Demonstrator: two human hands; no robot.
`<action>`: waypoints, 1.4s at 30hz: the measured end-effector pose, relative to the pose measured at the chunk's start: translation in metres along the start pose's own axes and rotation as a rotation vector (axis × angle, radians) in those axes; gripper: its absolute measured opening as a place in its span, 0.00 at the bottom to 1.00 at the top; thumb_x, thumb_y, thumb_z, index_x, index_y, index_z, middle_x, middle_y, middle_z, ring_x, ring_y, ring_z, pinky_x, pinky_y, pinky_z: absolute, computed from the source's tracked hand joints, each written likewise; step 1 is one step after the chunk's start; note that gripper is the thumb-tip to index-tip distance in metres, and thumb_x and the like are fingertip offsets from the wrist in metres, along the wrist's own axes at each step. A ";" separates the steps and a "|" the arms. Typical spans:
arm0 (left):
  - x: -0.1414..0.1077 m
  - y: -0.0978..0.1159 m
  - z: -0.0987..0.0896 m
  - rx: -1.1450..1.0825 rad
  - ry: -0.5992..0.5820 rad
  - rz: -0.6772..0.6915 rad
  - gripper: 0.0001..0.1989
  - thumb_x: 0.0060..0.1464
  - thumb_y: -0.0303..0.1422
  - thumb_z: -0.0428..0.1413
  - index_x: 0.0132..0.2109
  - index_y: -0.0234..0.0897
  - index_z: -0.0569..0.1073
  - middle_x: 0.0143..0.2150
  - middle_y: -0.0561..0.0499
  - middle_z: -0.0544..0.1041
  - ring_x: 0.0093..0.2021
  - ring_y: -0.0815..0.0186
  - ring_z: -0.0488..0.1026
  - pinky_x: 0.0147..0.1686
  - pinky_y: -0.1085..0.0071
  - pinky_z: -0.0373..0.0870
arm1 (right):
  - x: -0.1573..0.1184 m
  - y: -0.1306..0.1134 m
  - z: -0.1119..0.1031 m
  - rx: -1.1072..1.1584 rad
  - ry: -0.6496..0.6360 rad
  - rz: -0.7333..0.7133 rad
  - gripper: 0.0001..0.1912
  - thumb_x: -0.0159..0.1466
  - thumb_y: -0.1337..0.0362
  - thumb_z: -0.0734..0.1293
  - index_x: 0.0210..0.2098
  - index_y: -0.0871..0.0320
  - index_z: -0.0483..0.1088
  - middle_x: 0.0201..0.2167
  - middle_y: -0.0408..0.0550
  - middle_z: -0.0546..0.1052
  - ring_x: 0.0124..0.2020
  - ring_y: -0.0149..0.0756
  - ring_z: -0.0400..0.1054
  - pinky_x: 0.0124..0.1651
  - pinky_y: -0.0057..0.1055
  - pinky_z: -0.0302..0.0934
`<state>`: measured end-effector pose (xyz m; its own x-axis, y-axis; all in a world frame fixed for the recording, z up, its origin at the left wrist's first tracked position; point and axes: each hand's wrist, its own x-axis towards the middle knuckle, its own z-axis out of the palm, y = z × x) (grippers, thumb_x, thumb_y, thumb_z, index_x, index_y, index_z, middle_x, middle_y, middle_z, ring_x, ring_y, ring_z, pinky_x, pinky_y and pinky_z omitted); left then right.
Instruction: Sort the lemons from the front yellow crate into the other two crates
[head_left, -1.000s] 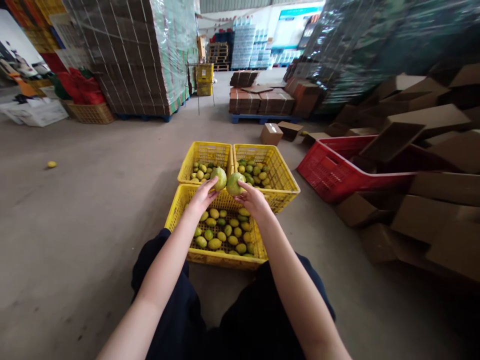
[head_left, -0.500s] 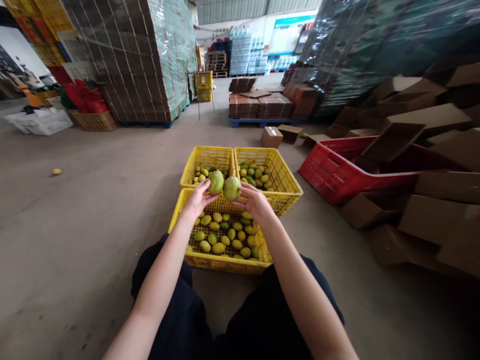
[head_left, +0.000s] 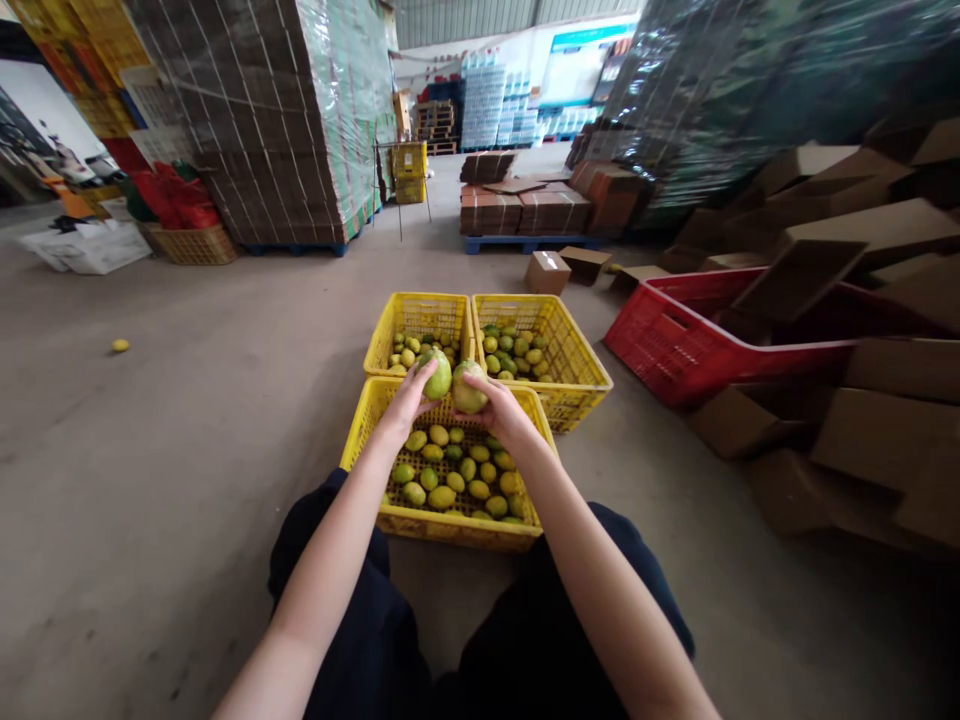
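Note:
My left hand is closed around a green lemon. Beside it, my right hand grips a paler, yellowish-green lemon. The two fruits are held side by side, a small gap between them, above the near yellow crate. Inside that crate, green and yellow lemons lie spread over the slatted bottom. Behind it stand a far-left yellow crate and a far-right yellow crate, each with more lemons in it. My forearms hide parts of the near crate's sides.
A red crate with cardboard in it stands at right, among heaped cardboard boxes. One lemon lies on the floor at left. Farther back are a wrapped pallet stack and flattened cartons on a blue pallet.
Both lemons have turned in my fingers, and the right one has come slightly lower. My fingers now wrap further over the fruits. The view has shifted a little.

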<state>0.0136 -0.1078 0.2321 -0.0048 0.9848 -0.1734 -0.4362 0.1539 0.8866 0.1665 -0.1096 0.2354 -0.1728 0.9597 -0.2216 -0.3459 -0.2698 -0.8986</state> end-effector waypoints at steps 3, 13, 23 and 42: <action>0.001 0.001 0.005 0.012 0.054 0.058 0.13 0.52 0.35 0.62 0.45 0.36 0.79 0.48 0.45 0.80 0.57 0.54 0.73 0.53 0.63 0.73 | 0.001 0.001 0.001 0.001 -0.014 0.029 0.13 0.58 0.57 0.73 0.37 0.58 0.73 0.22 0.44 0.77 0.17 0.32 0.68 0.17 0.27 0.67; 0.008 -0.006 0.020 -0.532 -0.066 -0.071 0.17 0.57 0.40 0.51 0.44 0.36 0.79 0.36 0.47 0.80 0.41 0.63 0.78 0.42 0.70 0.74 | 0.002 -0.005 0.004 0.492 -0.114 -0.115 0.16 0.58 0.55 0.65 0.42 0.56 0.73 0.28 0.47 0.79 0.31 0.37 0.75 0.35 0.31 0.72; 0.019 -0.024 0.031 -0.761 -0.030 0.017 0.16 0.58 0.35 0.48 0.45 0.42 0.79 0.50 0.50 0.80 0.57 0.63 0.72 0.53 0.66 0.72 | 0.017 0.007 0.006 0.729 -0.048 -0.209 0.20 0.57 0.50 0.67 0.46 0.50 0.71 0.44 0.47 0.80 0.47 0.43 0.75 0.46 0.42 0.73; 0.024 -0.021 0.026 -0.733 0.033 0.009 0.16 0.53 0.31 0.51 0.45 0.43 0.79 0.43 0.52 0.82 0.52 0.63 0.76 0.52 0.68 0.72 | 0.025 0.013 0.012 0.772 0.082 -0.127 0.12 0.53 0.62 0.65 0.38 0.52 0.71 0.33 0.44 0.81 0.40 0.42 0.77 0.47 0.43 0.74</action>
<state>0.0456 -0.0852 0.2207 -0.0334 0.9812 -0.1899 -0.9257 0.0413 0.3759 0.1466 -0.0899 0.2231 -0.0310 0.9814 -0.1892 -0.9065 -0.1074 -0.4084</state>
